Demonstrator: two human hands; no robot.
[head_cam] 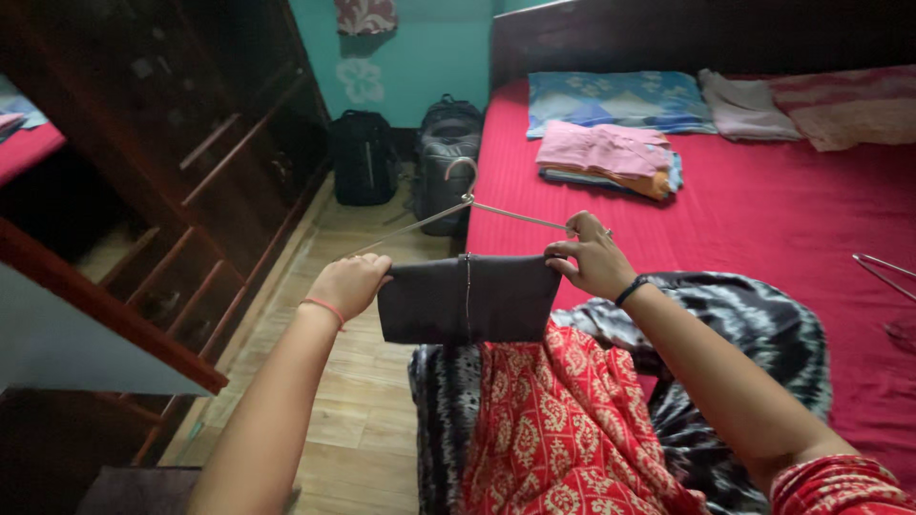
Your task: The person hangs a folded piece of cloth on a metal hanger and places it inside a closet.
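A bed [763, 210] with a red sheet fills the right side; on it lie a stack of folded pink clothes [608, 157], a blue patterned pillow [611, 100] and folded pale cloths [811, 105]. Two black backpacks [363, 157] stand on the wooden floor [363, 410] against the teal wall [429, 48]. A dark wooden cabinet [172, 172] stands at left

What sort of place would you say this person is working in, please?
Most likely a home bedroom: a bed with a red sheet and a pillow, folded clothes on it, a dark wooden wardrobe, and both hands holding a hanger with dark cloth.
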